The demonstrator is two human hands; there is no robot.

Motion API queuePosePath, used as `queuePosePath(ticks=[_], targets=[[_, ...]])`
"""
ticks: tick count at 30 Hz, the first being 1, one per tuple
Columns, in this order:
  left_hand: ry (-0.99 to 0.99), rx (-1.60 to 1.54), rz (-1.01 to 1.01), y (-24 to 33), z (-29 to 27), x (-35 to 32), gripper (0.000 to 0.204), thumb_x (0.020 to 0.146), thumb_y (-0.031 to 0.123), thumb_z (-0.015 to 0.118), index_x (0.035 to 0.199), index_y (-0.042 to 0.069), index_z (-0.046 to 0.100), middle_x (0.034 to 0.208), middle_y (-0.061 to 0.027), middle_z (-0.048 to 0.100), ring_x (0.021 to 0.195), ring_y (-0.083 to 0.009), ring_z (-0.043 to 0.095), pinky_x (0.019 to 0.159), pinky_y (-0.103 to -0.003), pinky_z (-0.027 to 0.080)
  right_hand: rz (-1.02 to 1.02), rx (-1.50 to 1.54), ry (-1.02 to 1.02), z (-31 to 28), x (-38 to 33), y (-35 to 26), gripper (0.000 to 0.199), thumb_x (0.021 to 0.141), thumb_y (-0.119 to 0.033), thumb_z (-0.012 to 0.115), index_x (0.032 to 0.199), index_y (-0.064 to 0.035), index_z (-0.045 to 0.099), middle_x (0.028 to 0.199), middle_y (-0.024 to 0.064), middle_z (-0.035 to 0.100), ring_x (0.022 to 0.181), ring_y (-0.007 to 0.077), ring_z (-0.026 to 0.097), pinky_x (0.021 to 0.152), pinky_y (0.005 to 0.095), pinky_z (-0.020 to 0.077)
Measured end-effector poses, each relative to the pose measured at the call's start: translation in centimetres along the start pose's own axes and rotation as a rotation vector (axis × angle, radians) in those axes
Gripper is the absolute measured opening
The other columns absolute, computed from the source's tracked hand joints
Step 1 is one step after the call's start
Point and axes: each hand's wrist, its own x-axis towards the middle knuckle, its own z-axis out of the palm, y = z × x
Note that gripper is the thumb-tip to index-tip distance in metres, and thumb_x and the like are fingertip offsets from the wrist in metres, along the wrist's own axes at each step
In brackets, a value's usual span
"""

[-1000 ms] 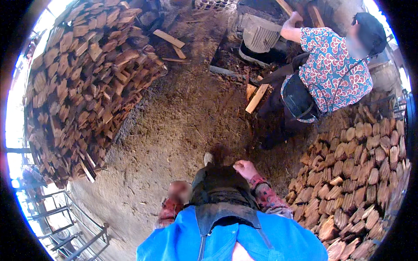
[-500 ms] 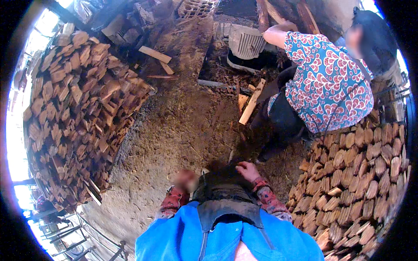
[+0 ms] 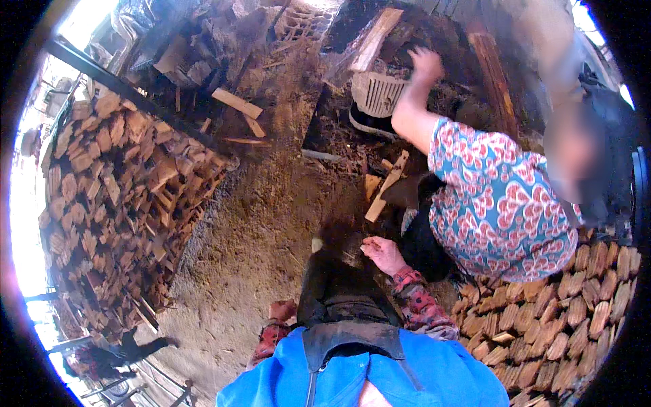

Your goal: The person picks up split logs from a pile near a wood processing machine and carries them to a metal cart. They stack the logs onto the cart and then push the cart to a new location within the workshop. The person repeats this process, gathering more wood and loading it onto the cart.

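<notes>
Beside my left thigh hangs my left hand (image 3: 283, 310). It is small and dark in the picture, and its fingers are not clear. In front of my right thigh I hold out my right hand (image 3: 383, 255), fingers loosely bent and a little apart, with nothing visible in it. A thin split stick (image 3: 388, 186) lies on the dirt floor beyond that hand. Close on my right a co-worker in a patterned shirt (image 3: 502, 203) bends over, a bare hand (image 3: 426, 66) spread above a grey ribbed plastic container (image 3: 378, 93). A pale split log (image 3: 377, 39) rests against that container.
A high stack of split firewood (image 3: 122, 203) stands on the left, another stack (image 3: 556, 319) on the right. Wood pieces (image 3: 237, 102) lie on the floor ahead. A reddish log (image 3: 493, 81) leans at the far right. Another person (image 3: 102, 356) shows at lower left.
The co-worker has shifted nearer to me, and their hand is now spread open in the air. The pale log appears by the container. My right hand has moved slightly forward; my left is lower.
</notes>
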Motion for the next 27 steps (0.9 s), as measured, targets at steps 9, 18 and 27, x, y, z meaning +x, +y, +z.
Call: queuePosePath(ticks=[9,18,27], targets=[[-0.095,-0.013,0.299,12.4,1.1,11.4,0.032,0.085,0.030,0.067,0.085,-0.002,0.069,0.074,-0.0089,0.069,0.061,-0.0167,0.064,0.056,-0.032,0.051,0.005,-0.075,0.138,-3.0,10.1,-6.0,0.032,0.086,-0.024,0.069,0.104,0.0026,0.065,0.086,0.0120,0.070,0.080,0.0153,0.065,0.072,0.0303,0.0514],[-0.157,0.057,0.723,48.6,7.1,7.6,0.035,0.089,0.031,0.065,0.095,-0.004,0.066,0.079,-0.0065,0.067,0.069,-0.0124,0.063,0.060,-0.028,0.051,-0.036,0.065,0.331,-8.4,19.4,-14.5,0.033,0.087,-0.022,0.065,0.108,0.0036,0.065,0.087,0.0101,0.070,0.080,0.0129,0.064,0.074,0.0282,0.0514],[-0.198,-0.232,1.002,63.5,16.6,5.5,0.032,0.093,0.026,0.063,0.109,-0.003,0.061,0.092,-0.0062,0.066,0.082,-0.0143,0.066,0.064,-0.029,0.055,-0.186,0.302,0.457,-15.6,32.8,-24.7,0.042,0.090,-0.025,0.068,0.116,0.0060,0.059,0.097,0.0073,0.067,0.083,0.0112,0.061,0.074,0.0249,0.0502]])
